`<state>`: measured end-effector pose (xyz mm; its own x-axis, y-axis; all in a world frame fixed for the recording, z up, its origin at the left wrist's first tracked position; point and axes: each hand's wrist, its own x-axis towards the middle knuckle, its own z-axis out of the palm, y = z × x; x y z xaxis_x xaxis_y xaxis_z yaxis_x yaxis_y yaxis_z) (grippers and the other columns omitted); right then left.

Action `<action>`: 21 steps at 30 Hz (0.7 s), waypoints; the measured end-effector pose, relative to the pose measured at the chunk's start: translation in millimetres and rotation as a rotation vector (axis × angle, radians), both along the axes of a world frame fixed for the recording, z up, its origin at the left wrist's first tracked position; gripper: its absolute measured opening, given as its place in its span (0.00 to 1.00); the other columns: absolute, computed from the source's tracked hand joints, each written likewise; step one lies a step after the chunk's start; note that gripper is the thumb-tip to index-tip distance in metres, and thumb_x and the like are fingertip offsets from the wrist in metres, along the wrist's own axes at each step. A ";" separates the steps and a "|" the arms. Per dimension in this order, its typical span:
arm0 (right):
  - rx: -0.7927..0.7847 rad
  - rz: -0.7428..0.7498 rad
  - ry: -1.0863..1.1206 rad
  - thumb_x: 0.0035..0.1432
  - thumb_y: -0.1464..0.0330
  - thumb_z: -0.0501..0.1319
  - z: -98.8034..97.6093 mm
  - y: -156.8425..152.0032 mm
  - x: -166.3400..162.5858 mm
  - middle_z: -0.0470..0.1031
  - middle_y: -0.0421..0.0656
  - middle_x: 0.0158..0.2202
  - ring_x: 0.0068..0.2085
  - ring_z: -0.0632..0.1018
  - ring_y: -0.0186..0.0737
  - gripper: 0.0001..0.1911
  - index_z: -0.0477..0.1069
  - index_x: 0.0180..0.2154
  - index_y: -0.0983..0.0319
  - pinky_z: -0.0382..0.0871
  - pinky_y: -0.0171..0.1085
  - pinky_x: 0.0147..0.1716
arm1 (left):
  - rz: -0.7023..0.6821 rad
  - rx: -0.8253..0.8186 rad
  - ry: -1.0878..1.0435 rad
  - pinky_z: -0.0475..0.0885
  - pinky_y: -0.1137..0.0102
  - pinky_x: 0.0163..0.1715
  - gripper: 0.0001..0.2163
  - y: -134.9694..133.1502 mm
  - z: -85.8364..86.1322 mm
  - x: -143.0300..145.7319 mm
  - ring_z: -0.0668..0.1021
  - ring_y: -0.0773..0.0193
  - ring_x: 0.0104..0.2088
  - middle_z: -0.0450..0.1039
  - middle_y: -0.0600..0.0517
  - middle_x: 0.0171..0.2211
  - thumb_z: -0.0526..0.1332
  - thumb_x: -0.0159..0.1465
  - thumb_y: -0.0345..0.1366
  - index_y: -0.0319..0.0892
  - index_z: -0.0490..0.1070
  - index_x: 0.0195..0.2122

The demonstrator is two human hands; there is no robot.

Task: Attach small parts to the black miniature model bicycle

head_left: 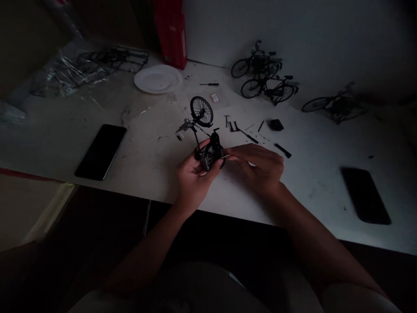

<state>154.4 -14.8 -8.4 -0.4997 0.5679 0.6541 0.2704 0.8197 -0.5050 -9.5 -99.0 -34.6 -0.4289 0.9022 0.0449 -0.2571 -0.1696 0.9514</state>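
Note:
A small black model bicycle (202,130) is held above the white table (146,143), front wheel pointing up and away from me. My left hand (193,178) is closed round its rear wheel and frame from below. My right hand (260,167) is pinched at the right side of the rear wheel, where a thin light-coloured pin or rod (227,155) sticks out; what the fingers hold is too small to name. The scene is dim.
Loose small black parts and tools (250,132) lie just beyond my hands. Three finished model bicycles (267,80) stand at the back right. A white plate (158,78), a red box (171,32), plastic bags (65,71) and two dark phones (100,151) (365,194) are also on the table.

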 end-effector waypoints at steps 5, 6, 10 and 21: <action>-0.066 -0.073 0.032 0.70 0.66 0.70 7.3 -7.6 -4.4 0.90 0.40 0.41 0.40 0.90 0.43 0.07 0.87 0.46 0.52 0.87 0.42 0.41 | -0.038 -0.018 -0.036 0.85 0.64 0.53 0.33 0.2 4.1 -5.4 0.89 0.56 0.48 0.88 0.45 0.49 0.80 0.60 0.40 0.43 0.75 0.66; -0.094 -0.112 0.060 0.70 0.66 0.69 8.3 -9.3 -5.2 0.90 0.40 0.41 0.39 0.89 0.42 0.07 0.87 0.47 0.53 0.87 0.40 0.39 | -0.053 -0.027 -0.041 0.85 0.63 0.53 0.33 0.4 4.6 -6.8 0.89 0.56 0.48 0.88 0.45 0.49 0.80 0.60 0.40 0.43 0.75 0.66; -0.190 -0.182 0.173 0.70 0.65 0.70 10.3 -13.6 -6.3 0.90 0.40 0.41 0.36 0.89 0.41 0.09 0.86 0.49 0.52 0.86 0.39 0.33 | -0.110 -0.043 -0.046 0.85 0.61 0.54 0.34 0.8 4.3 -10.9 0.89 0.54 0.49 0.87 0.45 0.50 0.79 0.61 0.42 0.46 0.74 0.67; -0.058 -0.095 0.160 0.67 0.65 0.72 11.6 -11.4 2.1 0.90 0.41 0.41 0.43 0.90 0.50 0.09 0.87 0.48 0.49 0.88 0.50 0.42 | -0.194 0.013 -0.076 0.85 0.59 0.57 0.32 -1.7 2.2 -12.3 0.88 0.54 0.52 0.86 0.46 0.54 0.77 0.63 0.39 0.51 0.73 0.69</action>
